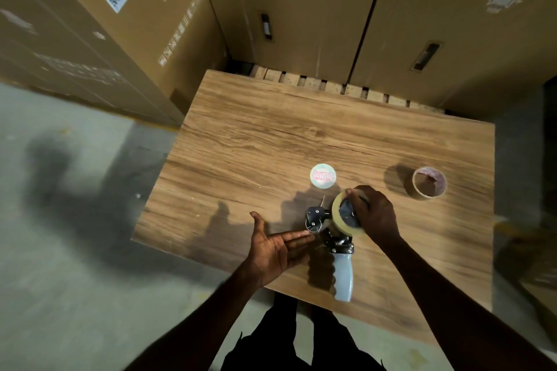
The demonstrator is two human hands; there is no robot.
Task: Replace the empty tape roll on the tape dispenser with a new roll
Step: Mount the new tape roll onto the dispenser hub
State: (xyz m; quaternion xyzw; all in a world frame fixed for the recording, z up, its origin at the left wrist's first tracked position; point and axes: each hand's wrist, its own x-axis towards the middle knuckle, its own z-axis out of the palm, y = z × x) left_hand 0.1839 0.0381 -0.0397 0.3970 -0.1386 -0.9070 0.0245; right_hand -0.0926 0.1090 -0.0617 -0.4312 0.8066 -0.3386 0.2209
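Dispenser (339, 245) handle nearest; right hand (375, 215) presses new roll (346, 214) on hub, left hand (278, 250) open beside. Next: thread tape thru.

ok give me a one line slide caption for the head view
Right hand seats a new tape roll on the dispenser lying on a wooden table; left hand open beside it, empty core aside.

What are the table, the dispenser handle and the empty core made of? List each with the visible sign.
Table: wood or wood-look laminate, matte; printed-looking grain lines.
Dispenser handle: likely plastic, pale blue-grey, smooth; moulded finger ridges.
Empty core: likely cardboard, dull brown ring; printed inner face.
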